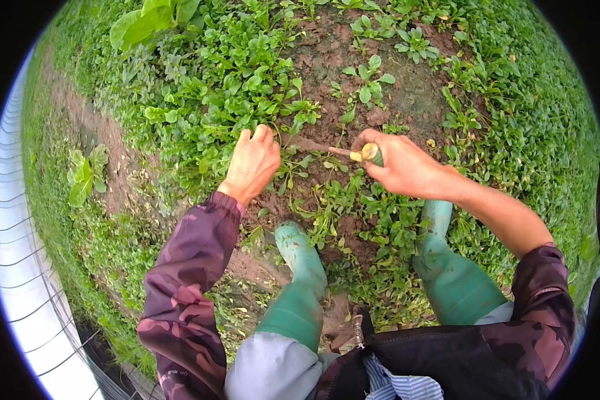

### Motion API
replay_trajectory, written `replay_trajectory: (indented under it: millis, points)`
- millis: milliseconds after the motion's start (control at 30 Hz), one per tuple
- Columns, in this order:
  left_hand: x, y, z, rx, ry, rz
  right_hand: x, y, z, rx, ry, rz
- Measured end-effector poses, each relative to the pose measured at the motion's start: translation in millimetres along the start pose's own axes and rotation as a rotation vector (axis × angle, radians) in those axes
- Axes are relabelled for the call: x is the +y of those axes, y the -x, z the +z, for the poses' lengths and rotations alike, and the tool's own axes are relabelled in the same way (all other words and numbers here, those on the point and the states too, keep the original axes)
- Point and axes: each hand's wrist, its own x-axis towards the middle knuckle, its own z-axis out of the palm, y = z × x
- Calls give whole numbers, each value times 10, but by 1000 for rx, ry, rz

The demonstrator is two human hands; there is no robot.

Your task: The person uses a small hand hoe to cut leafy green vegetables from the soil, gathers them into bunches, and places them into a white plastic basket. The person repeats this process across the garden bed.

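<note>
My right hand [397, 162] is closed around the green and yellow handle [371, 153] of a small hand tool. Its thin, soil-coated metal blade [307, 144] points left, low over the brown soil, with the tip near my left hand. My left hand [255, 160] is at the edge of a dense patch of leafy green plants [245, 95], fingers bent down among the leaves. Whether the fingers pinch a stem is hidden beneath the hand. Small uprooted-looking or flattened greens [330, 210] lie on the soil between my hands and my boots.
Two green rubber boots [297, 255] stand apart on muddy ground. Larger leafy plants grow at the upper left [145, 25] and left [83, 177]. Dense greens [535, 120] cover the right. White sheeting with dark ribs [17, 240] runs along the left edge.
</note>
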Motion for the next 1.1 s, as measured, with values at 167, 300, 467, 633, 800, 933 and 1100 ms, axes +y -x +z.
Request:
replay_trajectory:
  millis: [167, 300, 467, 633, 800, 933, 1100]
  points:
    - [-147, -71, 318, 175, 70, -122, -103, 74, 296, 52, 1, -9]
    - [-155, -147, 463, 273, 103, -151, -66, 250, 420, 141, 17, -20]
    - [-142, -231, 432, 196, 72, -190, -104, 111, 812, 212, -30, 13]
    - [-246, -132, 587, 249, 78, -185, -116, 150, 969, 198, -93, 47]
    - [-344, 1, 646, 387, 184, -96, 72, 158, 1198, 278, -139, -40]
    - [-468, 214, 566, 413, 267, -66, 65, 228, 1092, 211, -130, -7]
    - [-518, 329, 567, 439, 294, 32, -8, 36, 1004, 202, -65, 9]
